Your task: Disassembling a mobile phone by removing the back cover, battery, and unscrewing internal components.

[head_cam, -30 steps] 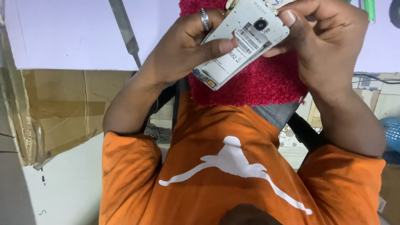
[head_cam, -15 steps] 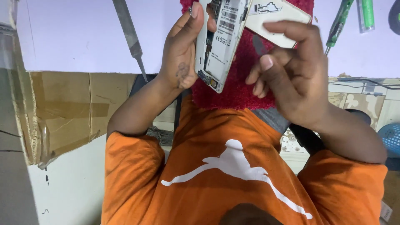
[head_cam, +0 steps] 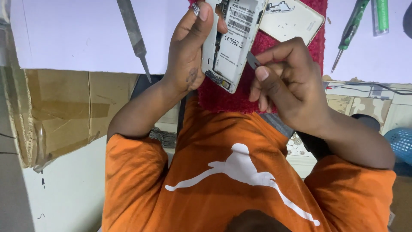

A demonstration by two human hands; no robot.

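Note:
My left hand (head_cam: 189,56), with a ring on one finger, holds a white phone body (head_cam: 229,41) upright on its edge, its open back with a label sticker facing right. My right hand (head_cam: 287,86) is just right of the phone's lower end and pinches a small flat grey tool (head_cam: 253,61) whose tip points at the phone's side. The phone's white back cover (head_cam: 292,19) lies inside-up on a red cloth (head_cam: 231,96), above my right hand.
A metal file (head_cam: 134,34) lies on the white sheet (head_cam: 77,38) at left. Two green-handled tools (head_cam: 349,36) (head_cam: 381,15) lie at top right. Cardboard (head_cam: 64,111) covers the left side below the sheet. A blue basket (head_cam: 399,144) sits at the right edge.
The back cover has come off the phone and left my right hand; it now lies on the red cloth. My right hand has dropped lower and now pinches the small grey tool.

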